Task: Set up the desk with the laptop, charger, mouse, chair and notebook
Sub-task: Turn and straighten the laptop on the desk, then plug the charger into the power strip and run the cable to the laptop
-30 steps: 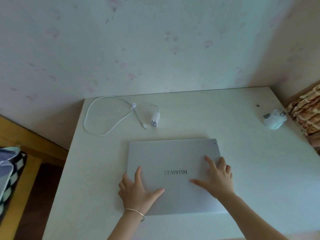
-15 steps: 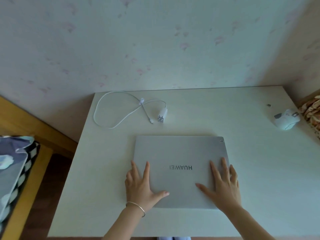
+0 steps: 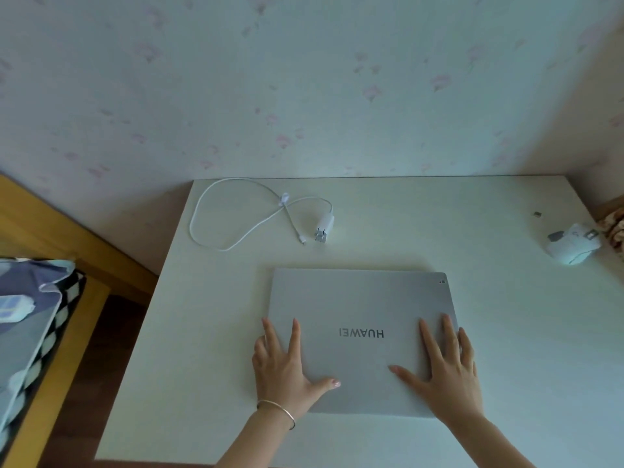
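On the desk (image 3: pixel 506 332), mid-near, the closed laptop (image 3: pixel 361 309) is pressed flat by the left hand (image 3: pixel 283 366) and right hand (image 3: pixel 449 373), fingers now spread wider, nothing grasped; charger (image 3: pixel 324 226) far-left, mouse (image 3: pixel 570 248) far-right.

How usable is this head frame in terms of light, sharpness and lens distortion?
Head view: dim, cool-tinted, light brightest on the wall above the desk; wide-angle bending curves the desk edges; the closed laptop and its logo read clearly under the left hand and right hand; the mouse near the right edge looks soft; the charger casts only a faint shadow.
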Action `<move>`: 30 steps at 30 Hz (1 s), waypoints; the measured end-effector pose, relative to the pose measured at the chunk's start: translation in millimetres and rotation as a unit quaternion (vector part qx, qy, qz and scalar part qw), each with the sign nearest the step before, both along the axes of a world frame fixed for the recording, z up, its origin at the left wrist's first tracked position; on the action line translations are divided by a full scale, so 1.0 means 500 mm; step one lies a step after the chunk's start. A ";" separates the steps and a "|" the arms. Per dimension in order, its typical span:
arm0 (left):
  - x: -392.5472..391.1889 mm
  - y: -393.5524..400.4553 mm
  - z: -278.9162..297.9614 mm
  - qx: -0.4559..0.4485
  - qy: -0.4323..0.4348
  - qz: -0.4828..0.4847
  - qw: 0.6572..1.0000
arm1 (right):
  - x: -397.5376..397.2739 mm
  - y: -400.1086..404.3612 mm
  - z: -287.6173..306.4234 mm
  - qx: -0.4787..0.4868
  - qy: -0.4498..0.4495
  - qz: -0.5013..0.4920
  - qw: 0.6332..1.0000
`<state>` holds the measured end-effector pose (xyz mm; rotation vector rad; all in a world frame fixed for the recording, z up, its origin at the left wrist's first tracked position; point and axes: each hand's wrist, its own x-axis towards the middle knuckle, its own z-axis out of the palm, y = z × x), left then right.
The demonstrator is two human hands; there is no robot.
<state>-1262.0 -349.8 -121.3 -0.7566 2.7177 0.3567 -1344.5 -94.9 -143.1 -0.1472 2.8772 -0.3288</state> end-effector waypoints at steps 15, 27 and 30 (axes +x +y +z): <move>-0.174 -0.100 0.127 -0.023 0.162 0.037 0.986 | -0.177 -0.239 0.127 -0.127 0.118 0.064 0.983; -0.270 -0.274 0.094 0.034 0.116 0.001 0.993 | -0.358 -0.502 0.098 -0.158 -0.049 -0.010 0.986; -0.290 -0.319 0.071 0.069 0.103 -0.029 0.992 | -0.366 -0.533 0.077 -0.145 -0.066 -0.049 0.986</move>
